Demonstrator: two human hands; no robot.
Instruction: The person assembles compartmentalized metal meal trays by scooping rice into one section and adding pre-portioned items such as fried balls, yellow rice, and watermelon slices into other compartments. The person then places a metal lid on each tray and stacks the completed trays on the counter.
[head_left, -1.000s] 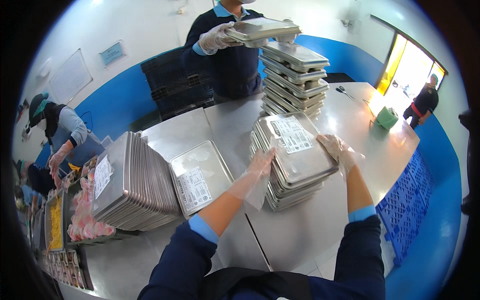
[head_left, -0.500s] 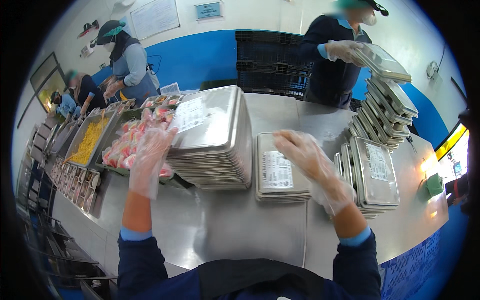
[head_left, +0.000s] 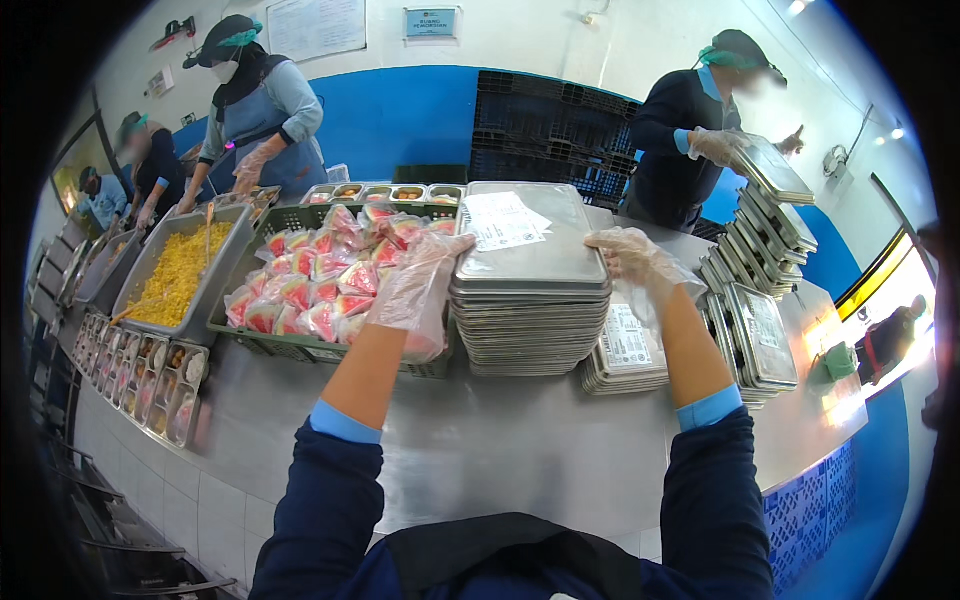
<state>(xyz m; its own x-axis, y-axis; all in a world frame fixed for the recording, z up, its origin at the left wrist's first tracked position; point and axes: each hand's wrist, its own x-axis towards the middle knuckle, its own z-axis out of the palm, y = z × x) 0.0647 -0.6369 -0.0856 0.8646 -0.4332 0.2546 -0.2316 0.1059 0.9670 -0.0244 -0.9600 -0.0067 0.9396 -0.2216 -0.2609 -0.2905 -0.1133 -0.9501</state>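
Evenly, both arms reach forward from the lower edge, with the left forearm (head_left: 365, 375) leaning inward and up to the right, and the right forearm (head_left: 698, 355) slanting up to the left. Between them, on the metal table (head_left: 500, 450), stands a tall stack of flat metal lids (head_left: 530, 335), paper labels (head_left: 500, 222) lying on its top.

The left hand (head_left: 420, 278), in a clear plastic glove, is partly open, its fingertips at the left edge of the top lid (head_left: 560, 265); its wrist and the loose glove cuff lie in front of a green crate (head_left: 290, 347) of wrapped pink-red fruit wedges (head_left: 330, 275). Level with it, the right hand (head_left: 642, 262) is gloved too, palm turned down and fingers pointing inward, the tips touching the lid's right edge. Neither hand is closed into a fist; whether either grips the lid or merely rests against it, I cannot tell. Just below the right hand, a lower stack (head_left: 627, 380) sits close beside the tall one, also labelled.
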